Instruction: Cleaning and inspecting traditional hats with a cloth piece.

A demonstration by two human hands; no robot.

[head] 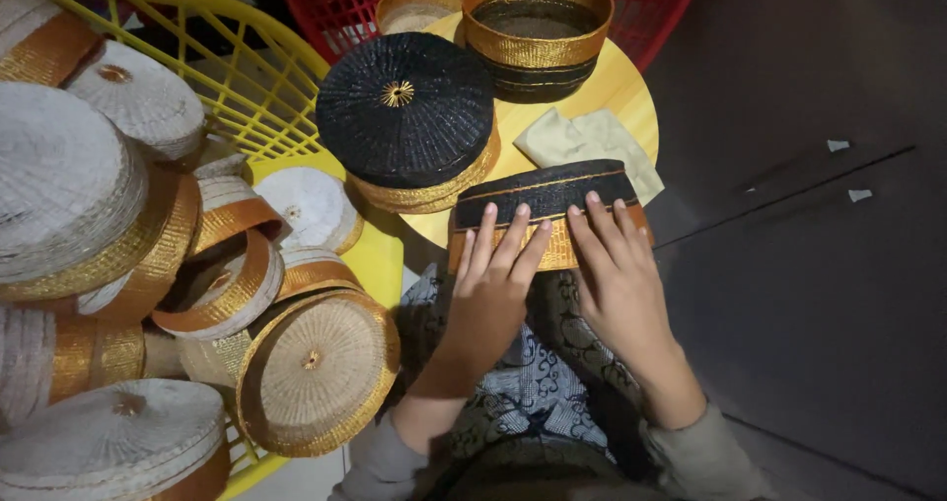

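- Head view: the left hand [490,289] and right hand [619,269] lie flat, fingers spread, pressing a flattened black woven cap with a gold band [546,208] at the near edge of a round yellow wooden table [619,92].
- Just beyond stands a round black woven cap with a gold centre [406,107]; a yellow plastic basket [258,85] of white-and-gold caps sits left.

Left hand [490,289] and right hand [617,274] lie flat, fingers extended.

Round black cap [405,107] ahead; bare dark floor [809,294] rightward.
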